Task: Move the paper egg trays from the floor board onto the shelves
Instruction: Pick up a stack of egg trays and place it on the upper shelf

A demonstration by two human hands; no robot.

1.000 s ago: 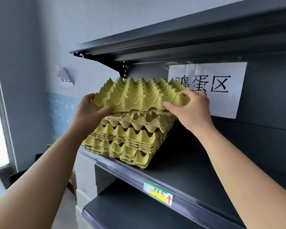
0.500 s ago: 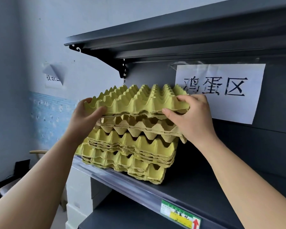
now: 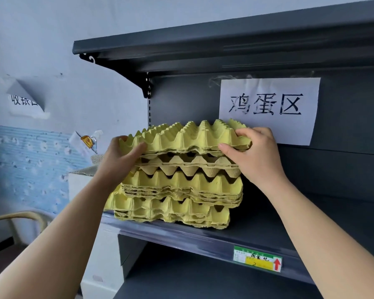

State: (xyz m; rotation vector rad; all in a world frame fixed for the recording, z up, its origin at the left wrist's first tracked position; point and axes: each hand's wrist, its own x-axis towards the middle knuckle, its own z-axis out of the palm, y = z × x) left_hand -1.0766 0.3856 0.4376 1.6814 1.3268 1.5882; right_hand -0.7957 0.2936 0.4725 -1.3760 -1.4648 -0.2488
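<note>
Our left hand (image 3: 121, 156) and right hand (image 3: 253, 154) each grip one end of the top tray (image 3: 190, 137), which lies on the uneven stack (image 3: 177, 190) near the shelf (image 3: 203, 238) edge; if we release it crooked, we think the stack may tip off.

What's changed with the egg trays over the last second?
The top tray came down and levelled out onto the stack. The left hand and right hand still grip its ends. The stack stayed put on the shelf.
</note>
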